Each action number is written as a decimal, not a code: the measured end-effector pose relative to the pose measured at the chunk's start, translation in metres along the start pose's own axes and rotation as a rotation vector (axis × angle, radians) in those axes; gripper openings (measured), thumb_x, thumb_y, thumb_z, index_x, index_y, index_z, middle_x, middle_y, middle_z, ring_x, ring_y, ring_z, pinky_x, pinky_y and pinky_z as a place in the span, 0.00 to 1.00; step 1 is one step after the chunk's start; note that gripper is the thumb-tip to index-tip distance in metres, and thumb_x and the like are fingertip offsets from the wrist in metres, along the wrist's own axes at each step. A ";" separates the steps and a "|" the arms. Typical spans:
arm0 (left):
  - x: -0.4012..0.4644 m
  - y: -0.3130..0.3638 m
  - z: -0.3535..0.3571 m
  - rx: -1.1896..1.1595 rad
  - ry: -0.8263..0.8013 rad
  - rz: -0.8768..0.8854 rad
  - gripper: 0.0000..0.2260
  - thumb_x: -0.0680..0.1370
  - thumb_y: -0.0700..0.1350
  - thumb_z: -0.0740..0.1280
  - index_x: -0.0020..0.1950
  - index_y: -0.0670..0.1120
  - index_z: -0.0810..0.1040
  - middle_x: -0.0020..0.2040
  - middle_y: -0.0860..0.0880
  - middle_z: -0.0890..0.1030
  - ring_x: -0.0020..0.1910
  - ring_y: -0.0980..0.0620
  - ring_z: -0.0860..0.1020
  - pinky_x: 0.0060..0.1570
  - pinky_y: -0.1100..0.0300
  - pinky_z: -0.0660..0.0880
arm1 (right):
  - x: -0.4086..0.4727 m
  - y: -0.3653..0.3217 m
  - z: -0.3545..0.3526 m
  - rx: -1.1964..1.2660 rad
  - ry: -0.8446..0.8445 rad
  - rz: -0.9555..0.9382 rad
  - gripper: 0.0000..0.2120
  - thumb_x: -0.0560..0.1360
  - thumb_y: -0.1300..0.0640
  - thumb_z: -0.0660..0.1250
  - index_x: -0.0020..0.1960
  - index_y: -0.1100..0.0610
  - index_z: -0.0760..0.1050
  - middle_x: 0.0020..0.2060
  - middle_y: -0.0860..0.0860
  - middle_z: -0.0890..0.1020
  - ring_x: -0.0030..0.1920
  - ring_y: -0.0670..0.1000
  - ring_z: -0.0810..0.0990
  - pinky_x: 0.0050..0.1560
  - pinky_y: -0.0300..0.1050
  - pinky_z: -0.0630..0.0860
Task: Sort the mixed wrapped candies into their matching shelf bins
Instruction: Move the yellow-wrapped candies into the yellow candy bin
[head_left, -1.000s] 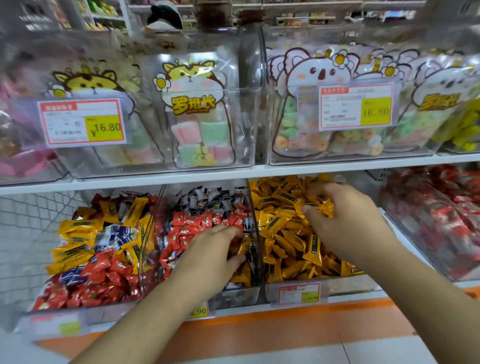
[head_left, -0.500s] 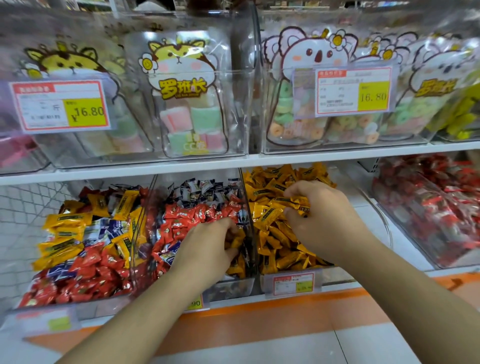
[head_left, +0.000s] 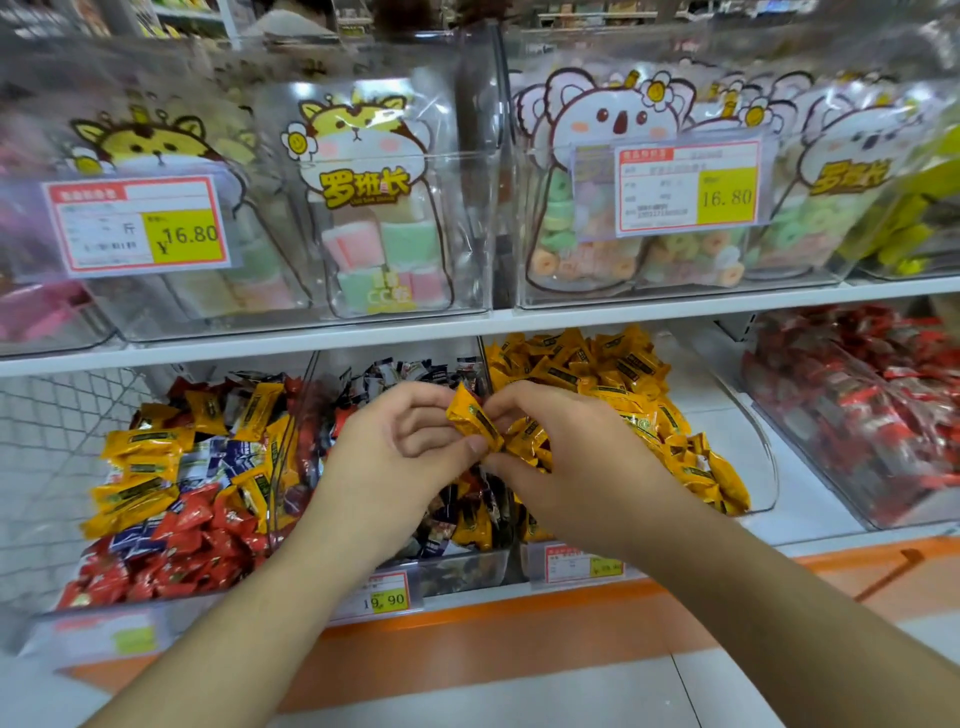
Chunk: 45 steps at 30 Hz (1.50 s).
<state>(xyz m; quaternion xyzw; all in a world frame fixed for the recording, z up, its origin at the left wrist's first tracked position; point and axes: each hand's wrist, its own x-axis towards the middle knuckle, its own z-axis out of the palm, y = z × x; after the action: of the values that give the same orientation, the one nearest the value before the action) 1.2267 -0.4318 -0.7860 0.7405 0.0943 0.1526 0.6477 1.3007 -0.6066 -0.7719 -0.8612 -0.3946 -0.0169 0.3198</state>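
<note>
Clear bins line the lower shelf. The left bin holds mixed yellow, red and blue-white candies. The middle bin holds black-white, red and some yellow ones. The yellow bin to its right holds only yellow candies. My left hand and my right hand meet above the divider between the middle and yellow bins. Both pinch the same yellow wrapped candy, the left hand from below and left, the right hand from the right. More yellow wrappers lie under my right fingers.
A bin of red candies stands at the far right. The upper shelf carries clear bins of pastel marshmallow bags with price tags reading 16.80. A wire mesh panel closes the left side. An orange strip edges the shelf front.
My left hand rose out of the middle bin with a yellow candy and moved right. My right hand came left from the yellow bin to meet it and now pinches the same candy.
</note>
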 end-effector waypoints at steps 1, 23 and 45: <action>-0.002 0.001 0.001 -0.013 -0.019 -0.003 0.14 0.74 0.35 0.77 0.56 0.47 0.81 0.48 0.48 0.87 0.47 0.51 0.86 0.47 0.65 0.79 | 0.000 0.001 0.000 0.000 0.025 -0.002 0.13 0.78 0.51 0.73 0.61 0.47 0.78 0.52 0.39 0.80 0.55 0.40 0.77 0.52 0.35 0.75; 0.021 -0.052 -0.009 1.090 -0.196 0.119 0.14 0.83 0.48 0.67 0.69 0.55 0.79 0.63 0.55 0.80 0.63 0.51 0.73 0.66 0.51 0.73 | 0.000 0.043 -0.012 -0.126 0.060 0.200 0.14 0.78 0.62 0.68 0.62 0.50 0.79 0.54 0.45 0.81 0.54 0.44 0.77 0.44 0.24 0.64; 0.014 -0.030 -0.028 0.988 -0.170 -0.017 0.10 0.77 0.39 0.73 0.43 0.56 0.83 0.41 0.60 0.83 0.41 0.65 0.80 0.37 0.77 0.70 | 0.000 0.029 -0.007 -0.113 0.024 0.156 0.13 0.79 0.61 0.68 0.62 0.51 0.79 0.55 0.45 0.81 0.57 0.47 0.77 0.55 0.42 0.78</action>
<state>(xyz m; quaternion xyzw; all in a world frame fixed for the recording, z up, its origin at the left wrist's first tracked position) 1.2317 -0.3971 -0.8107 0.9678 0.1080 0.0237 0.2263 1.3224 -0.6243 -0.7820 -0.9057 -0.3210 -0.0246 0.2757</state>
